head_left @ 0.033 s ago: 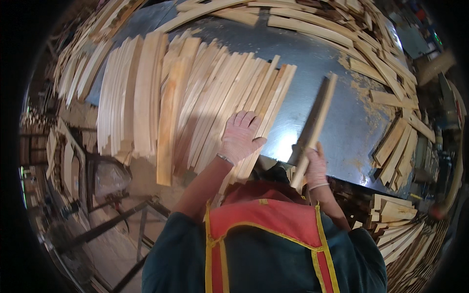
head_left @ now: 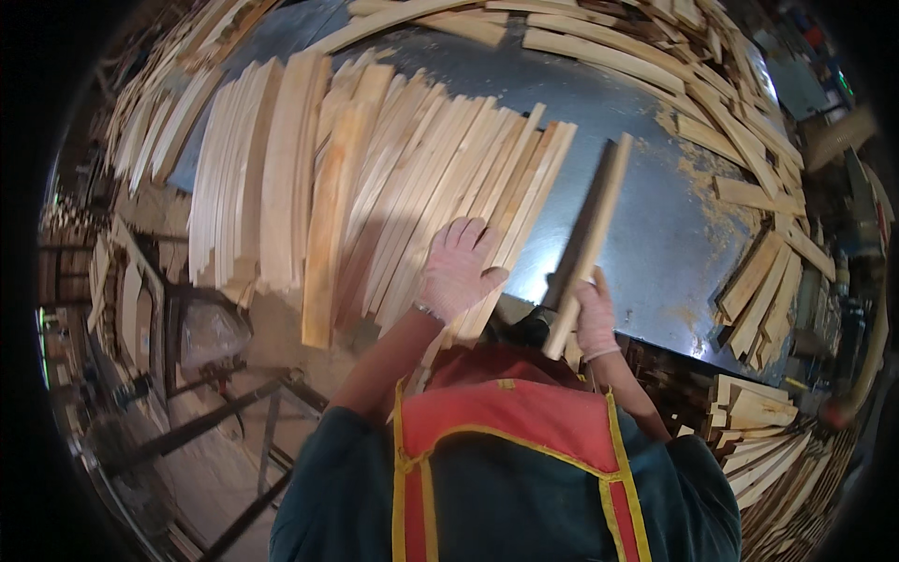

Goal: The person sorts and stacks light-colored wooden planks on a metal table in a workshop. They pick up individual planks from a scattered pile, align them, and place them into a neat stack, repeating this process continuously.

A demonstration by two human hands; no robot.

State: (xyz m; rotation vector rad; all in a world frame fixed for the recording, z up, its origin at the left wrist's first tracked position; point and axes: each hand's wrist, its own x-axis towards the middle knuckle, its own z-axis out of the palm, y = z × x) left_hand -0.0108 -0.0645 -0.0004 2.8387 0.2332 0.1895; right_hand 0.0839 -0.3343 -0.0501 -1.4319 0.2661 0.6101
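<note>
Your left hand (head_left: 459, 272) lies palm down, fingers loosely together and thumb out to the side, on the row of slats (head_left: 412, 206) toward its right end; it grips none of them. The row's near ends overhang the near edge of the counter (head_left: 646, 244). Your right hand (head_left: 595, 314) is closed around the near part of a single slat (head_left: 597, 220), which slants over that same edge, just right of the row. Loose boards (head_left: 604, 62) line the far edge, with short pieces (head_left: 749, 267) and sawdust (head_left: 704, 201) toward the right edge.
</note>
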